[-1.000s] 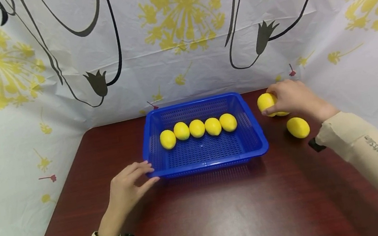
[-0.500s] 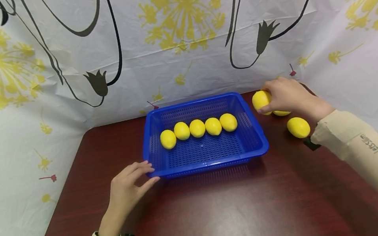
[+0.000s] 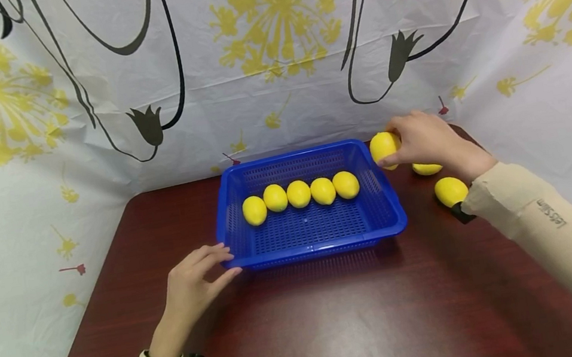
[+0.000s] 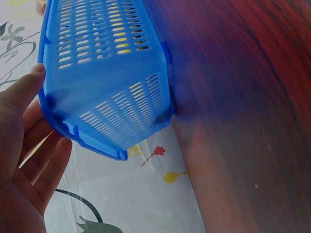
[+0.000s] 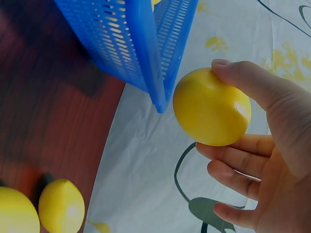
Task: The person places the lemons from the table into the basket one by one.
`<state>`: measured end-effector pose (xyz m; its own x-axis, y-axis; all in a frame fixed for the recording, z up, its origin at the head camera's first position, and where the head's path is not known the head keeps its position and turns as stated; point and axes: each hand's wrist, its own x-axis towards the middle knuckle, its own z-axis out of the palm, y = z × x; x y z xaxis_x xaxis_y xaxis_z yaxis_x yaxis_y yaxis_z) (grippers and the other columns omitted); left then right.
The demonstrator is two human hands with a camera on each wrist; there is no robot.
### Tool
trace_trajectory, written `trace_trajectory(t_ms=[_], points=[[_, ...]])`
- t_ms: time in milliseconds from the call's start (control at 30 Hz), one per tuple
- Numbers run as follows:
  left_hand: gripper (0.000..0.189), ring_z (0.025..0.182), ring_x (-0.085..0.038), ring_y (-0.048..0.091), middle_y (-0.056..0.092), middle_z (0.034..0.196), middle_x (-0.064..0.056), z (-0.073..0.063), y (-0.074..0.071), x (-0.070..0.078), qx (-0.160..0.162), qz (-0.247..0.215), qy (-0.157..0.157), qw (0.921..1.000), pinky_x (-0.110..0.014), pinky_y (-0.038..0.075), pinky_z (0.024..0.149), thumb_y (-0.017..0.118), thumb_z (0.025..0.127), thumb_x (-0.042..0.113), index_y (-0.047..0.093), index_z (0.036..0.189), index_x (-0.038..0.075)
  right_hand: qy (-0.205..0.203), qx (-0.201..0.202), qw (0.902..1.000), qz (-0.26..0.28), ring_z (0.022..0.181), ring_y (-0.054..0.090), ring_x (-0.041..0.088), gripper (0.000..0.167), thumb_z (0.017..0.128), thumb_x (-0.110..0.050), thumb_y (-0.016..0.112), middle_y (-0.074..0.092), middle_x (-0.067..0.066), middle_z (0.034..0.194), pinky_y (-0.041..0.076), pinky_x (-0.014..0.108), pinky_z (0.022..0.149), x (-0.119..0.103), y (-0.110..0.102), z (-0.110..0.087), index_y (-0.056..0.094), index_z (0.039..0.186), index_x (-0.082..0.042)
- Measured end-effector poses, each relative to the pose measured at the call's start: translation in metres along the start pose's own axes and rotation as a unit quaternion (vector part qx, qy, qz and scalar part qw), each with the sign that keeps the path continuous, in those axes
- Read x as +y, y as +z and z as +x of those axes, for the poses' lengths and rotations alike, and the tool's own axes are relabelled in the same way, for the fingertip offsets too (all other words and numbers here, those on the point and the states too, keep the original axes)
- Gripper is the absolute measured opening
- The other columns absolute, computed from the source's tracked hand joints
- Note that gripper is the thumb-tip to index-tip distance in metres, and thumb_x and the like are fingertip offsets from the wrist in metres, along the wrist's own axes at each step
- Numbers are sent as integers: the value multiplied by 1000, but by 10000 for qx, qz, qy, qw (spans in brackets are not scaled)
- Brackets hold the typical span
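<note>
My right hand [image 3: 424, 139] pinches a yellow lemon [image 3: 384, 148] between thumb and fingers, above the table by the basket's back right corner. In the right wrist view that lemon [image 5: 211, 107] hangs beside the basket rim, apart from it or nearly so. Several lemons [image 3: 298, 194] lie in a row inside the blue plastic basket [image 3: 309, 252]. At the basket's front left corner my left hand [image 3: 191, 284] rests its fingers and thumb on the rim. The left wrist view shows the thumb and fingers [image 4: 54, 160] spread about that corner, fairly straight.
Two more lemons sit on the table right of the basket: one [image 3: 427, 169] partly behind the right hand, a nearer one [image 3: 450, 190] partly covered by the wrist strap. The dark red wooden table [image 3: 315, 319] meets a patterned white sheet [image 3: 289, 118] at back and sides.
My right hand has carried the lemon left and slightly up, toward the basket's back right corner, uncovering more of a lemon on the table. The left hand and basket have stayed put.
</note>
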<state>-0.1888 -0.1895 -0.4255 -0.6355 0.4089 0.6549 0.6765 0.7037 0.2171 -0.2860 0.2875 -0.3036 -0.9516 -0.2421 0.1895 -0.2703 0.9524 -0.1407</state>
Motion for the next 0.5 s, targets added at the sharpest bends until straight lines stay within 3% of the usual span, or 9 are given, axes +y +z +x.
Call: trace_trajectory(t_ms=[200,500], points=[[34,99,-20,74,76,98,-2,0,1,0,18,-2,-17,10000,-40,60,85,92,66,25,77,94,13,-230,113,9997,26,88,54,32,62,72,-49,83,73,12,100,45,43,67,-11,3,6,67,114,-6],[35,97,-20,74,76,97,-2,1,2,-1,94,-1,50,9999,-40,60,83,92,65,26,77,93,13,-375,82,9992,73,88,55,30,66,71,-51,84,74,10,103,46,41,69,-28,9,16,68,118,-8]])
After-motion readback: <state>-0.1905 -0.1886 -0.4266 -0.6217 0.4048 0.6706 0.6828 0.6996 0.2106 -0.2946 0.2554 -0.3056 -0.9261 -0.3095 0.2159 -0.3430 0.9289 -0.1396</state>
